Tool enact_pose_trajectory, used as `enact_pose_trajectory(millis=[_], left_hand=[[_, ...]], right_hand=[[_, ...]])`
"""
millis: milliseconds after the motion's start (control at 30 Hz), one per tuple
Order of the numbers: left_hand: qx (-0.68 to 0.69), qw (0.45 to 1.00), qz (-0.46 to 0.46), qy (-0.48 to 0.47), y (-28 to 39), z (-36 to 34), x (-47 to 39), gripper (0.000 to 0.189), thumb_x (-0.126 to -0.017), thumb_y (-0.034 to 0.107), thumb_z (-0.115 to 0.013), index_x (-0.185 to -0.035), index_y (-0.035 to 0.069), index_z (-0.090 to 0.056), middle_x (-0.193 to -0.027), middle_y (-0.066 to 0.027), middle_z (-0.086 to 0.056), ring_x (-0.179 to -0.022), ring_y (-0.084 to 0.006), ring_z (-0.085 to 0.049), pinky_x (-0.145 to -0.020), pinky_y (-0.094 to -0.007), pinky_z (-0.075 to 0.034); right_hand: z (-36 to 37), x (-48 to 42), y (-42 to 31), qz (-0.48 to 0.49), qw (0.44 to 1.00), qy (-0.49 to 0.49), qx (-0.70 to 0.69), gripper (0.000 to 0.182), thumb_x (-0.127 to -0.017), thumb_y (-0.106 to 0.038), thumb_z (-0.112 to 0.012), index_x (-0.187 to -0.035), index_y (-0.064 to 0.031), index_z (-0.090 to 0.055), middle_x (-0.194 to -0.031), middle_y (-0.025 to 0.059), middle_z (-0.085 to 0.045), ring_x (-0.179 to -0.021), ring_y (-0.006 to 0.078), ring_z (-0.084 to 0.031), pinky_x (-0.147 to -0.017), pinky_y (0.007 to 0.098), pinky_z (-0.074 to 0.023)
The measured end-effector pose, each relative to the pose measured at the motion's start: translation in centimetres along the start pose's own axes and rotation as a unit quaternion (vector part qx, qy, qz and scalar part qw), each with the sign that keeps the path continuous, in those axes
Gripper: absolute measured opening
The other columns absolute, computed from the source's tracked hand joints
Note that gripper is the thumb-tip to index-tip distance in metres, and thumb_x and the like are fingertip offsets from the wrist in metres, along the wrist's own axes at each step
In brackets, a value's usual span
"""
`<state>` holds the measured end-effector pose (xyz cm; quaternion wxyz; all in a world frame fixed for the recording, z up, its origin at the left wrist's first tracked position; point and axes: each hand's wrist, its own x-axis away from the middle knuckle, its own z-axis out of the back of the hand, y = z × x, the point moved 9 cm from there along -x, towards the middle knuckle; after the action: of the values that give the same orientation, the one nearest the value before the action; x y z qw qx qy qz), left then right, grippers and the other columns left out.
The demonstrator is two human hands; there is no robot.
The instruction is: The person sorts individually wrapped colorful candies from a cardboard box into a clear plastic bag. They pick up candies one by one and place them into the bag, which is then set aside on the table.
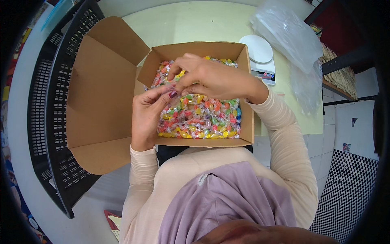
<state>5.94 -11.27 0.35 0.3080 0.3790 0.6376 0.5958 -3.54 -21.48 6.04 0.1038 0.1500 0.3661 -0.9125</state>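
Observation:
An open cardboard box (195,142) full of wrapped candies (198,117) in red, yellow, green and orange stands before me. Above the candies my left hand (152,106) pinches a small piece of clear plastic (174,99) between thumb and fingers. My right hand (204,76) meets it there from the right, its fingertips on the same plastic. The fingers partly cover the plastic, so whether anything is inside it cannot be told.
The box's lid (100,97) is folded out left, against black perforated plastic baskets (54,122). A white digital kitchen scale (257,50) stands right of the box on the pale table (189,21). Clear plastic bags (289,39) lie at the back right.

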Motion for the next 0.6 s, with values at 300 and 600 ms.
enact_pose_trajectory(millis=[300, 600], left_hand=[[-0.021, 0.998, -0.041, 0.041, 0.9, 0.8, -0.2, 0.019, -0.095, -0.001, -0.064, -0.11, -0.005, -0.073, -0.103, -0.0098, -0.075, -0.09, -0.0125, -0.068, -0.082, -0.0259, -0.054], [-0.033, 0.998, -0.05, 0.025, 1.3, 0.6, -0.1, 0.02, -0.095, 0.0, -0.063, -0.112, -0.005, -0.07, -0.107, -0.0097, -0.072, -0.098, -0.0141, -0.068, -0.09, -0.0274, -0.053]], right_hand=[[4.7, 3.1, 1.2, -0.104, 0.994, 0.013, 0.037, 0.011, -0.085, -0.009, -0.073, -0.093, -0.0022, -0.069, -0.098, 0.0087, -0.063, -0.093, 0.026, -0.063, -0.083, 0.0368, -0.0497], [-3.6, 10.6, 2.8, -0.203, 0.892, -0.317, 0.25, 0.006, -0.078, -0.008, -0.066, -0.079, -0.0026, -0.069, -0.08, 0.0127, -0.066, -0.083, 0.032, -0.067, -0.07, 0.042, -0.0522]])
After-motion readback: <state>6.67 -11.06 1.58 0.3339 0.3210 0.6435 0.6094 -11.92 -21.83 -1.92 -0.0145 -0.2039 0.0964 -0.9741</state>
